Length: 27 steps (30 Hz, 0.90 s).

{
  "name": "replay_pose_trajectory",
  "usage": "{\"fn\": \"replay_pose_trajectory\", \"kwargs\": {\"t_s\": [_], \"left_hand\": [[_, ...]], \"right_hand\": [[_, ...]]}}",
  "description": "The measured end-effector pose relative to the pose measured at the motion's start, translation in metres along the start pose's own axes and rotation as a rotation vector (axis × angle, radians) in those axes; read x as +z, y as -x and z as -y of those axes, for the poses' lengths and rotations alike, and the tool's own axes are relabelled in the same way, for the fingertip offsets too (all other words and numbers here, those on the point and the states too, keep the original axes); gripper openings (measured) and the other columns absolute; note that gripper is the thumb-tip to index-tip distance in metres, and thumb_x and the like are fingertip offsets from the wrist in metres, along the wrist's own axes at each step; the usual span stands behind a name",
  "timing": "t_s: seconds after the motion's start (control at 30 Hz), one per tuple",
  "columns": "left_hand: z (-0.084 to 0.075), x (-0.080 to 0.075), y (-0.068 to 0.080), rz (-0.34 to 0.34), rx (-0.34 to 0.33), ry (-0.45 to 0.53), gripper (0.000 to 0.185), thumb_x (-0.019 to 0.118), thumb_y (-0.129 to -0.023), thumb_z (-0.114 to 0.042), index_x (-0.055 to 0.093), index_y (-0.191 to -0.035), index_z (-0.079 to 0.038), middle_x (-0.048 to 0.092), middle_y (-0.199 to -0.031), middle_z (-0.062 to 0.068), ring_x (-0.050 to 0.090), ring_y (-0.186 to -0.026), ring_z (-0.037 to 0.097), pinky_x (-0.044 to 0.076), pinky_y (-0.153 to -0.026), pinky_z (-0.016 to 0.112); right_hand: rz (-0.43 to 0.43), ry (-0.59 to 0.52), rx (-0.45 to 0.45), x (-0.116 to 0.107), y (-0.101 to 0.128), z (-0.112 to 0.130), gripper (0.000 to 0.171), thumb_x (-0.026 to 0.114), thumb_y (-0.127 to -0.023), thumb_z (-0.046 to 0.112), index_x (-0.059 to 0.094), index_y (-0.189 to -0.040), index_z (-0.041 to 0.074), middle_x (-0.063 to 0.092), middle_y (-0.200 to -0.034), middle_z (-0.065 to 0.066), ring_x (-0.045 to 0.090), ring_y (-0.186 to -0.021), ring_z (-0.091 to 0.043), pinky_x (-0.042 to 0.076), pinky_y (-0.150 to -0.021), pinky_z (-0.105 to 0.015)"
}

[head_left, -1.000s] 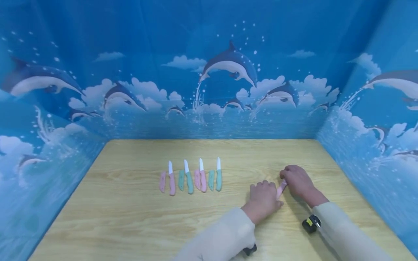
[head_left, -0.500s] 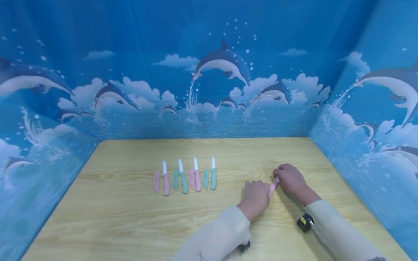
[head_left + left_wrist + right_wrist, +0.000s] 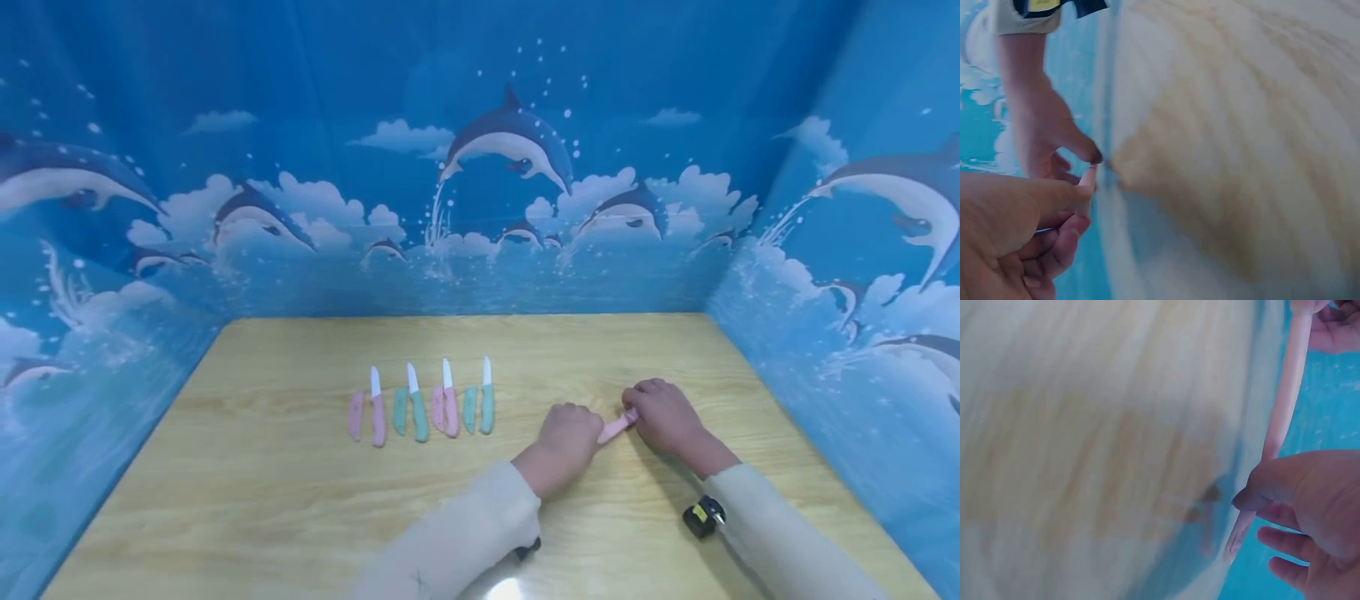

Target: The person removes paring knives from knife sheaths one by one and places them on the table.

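Over the right side of the table, a pink paring knife spans the gap between my two hands. My left hand grips the end of its handle. The thumb and fingers of my right hand pinch it at the other end, where a pink sheath sticks out past the thumb. No white blade shows on this knife. In the left wrist view, the left fingers hide most of it, and the right thumb lies right at its far end.
To the left, pink knives and green knives lie in a row, white blades pointing away. Each has a matching sheath beside it, such as this green sheath. A dolphin-print curtain borders the wooden table.
My left hand has shifted left, away from the right hand, so more of the pink handle shows between them. The knife lies at a flatter angle. The head view has turned slightly right.
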<state>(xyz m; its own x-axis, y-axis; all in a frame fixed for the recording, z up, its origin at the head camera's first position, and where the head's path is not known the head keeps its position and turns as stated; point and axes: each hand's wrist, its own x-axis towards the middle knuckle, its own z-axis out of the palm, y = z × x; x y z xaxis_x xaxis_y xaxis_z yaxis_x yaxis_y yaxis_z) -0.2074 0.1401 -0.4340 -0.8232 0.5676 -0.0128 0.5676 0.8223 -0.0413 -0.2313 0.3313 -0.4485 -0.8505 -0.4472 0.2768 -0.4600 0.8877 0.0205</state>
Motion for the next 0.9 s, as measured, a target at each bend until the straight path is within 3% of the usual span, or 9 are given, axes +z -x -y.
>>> {"fn": "replay_pose_trajectory", "kwargs": {"t_s": [0.1, 0.2, 0.43, 0.6, 0.9], "left_hand": [[0.020, -0.011, 0.010, -0.048, 0.034, 0.113, 0.009, 0.071, -0.088, -0.024, 0.072, -0.096, -0.020, 0.064, -0.080, -0.007, 0.054, -0.070, 0.008, 0.047, -0.067, 0.021], [0.042, -0.021, 0.022, -0.125, 0.056, 0.231, 0.013, 0.071, -0.089, -0.023, 0.074, -0.100, -0.018, 0.069, -0.086, -0.006, 0.060, -0.077, 0.010, 0.050, -0.072, 0.022], [0.091, -0.038, 0.049, -0.165, 0.049, 0.431, 0.017, 0.068, -0.091, -0.015, 0.071, -0.108, -0.013, 0.070, -0.103, 0.000, 0.064, -0.096, 0.015, 0.053, -0.086, 0.027], [0.118, -0.037, 0.075, -0.238, 0.039, 0.539, 0.014, 0.067, -0.091, -0.011, 0.070, -0.105, -0.013, 0.069, -0.101, 0.001, 0.063, -0.093, 0.016, 0.054, -0.083, 0.032], [0.148, -0.026, 0.114, -0.322, -0.021, 0.735, 0.014, 0.068, -0.090, -0.008, 0.070, -0.103, -0.014, 0.069, -0.095, -0.002, 0.063, -0.081, 0.012, 0.054, -0.068, 0.025]], "right_hand": [[-0.082, -0.053, -0.059, -0.005, -0.004, 0.009, 0.020, 0.072, -0.071, -0.005, 0.063, -0.081, 0.009, 0.066, -0.076, -0.006, 0.063, -0.073, -0.027, 0.053, -0.069, -0.046], [-0.127, -0.088, -0.085, -0.011, -0.006, 0.018, 0.023, 0.074, -0.070, -0.006, 0.065, -0.087, 0.007, 0.068, -0.078, -0.006, 0.064, -0.074, -0.026, 0.054, -0.071, -0.046], [-0.202, -0.219, -0.107, -0.030, -0.015, 0.048, 0.025, 0.081, -0.072, -0.002, 0.067, -0.091, 0.007, 0.070, -0.085, -0.005, 0.064, -0.075, -0.019, 0.055, -0.067, -0.038], [-0.170, -0.324, -0.028, -0.042, -0.017, 0.078, 0.018, 0.079, -0.079, 0.005, 0.070, -0.095, 0.009, 0.070, -0.089, -0.001, 0.064, -0.078, -0.015, 0.056, -0.065, -0.034], [-0.237, -0.451, -0.033, -0.046, -0.019, 0.110, 0.023, 0.083, -0.077, 0.014, 0.072, -0.096, 0.011, 0.071, -0.091, 0.002, 0.064, -0.080, -0.011, 0.057, -0.067, -0.029]]}}
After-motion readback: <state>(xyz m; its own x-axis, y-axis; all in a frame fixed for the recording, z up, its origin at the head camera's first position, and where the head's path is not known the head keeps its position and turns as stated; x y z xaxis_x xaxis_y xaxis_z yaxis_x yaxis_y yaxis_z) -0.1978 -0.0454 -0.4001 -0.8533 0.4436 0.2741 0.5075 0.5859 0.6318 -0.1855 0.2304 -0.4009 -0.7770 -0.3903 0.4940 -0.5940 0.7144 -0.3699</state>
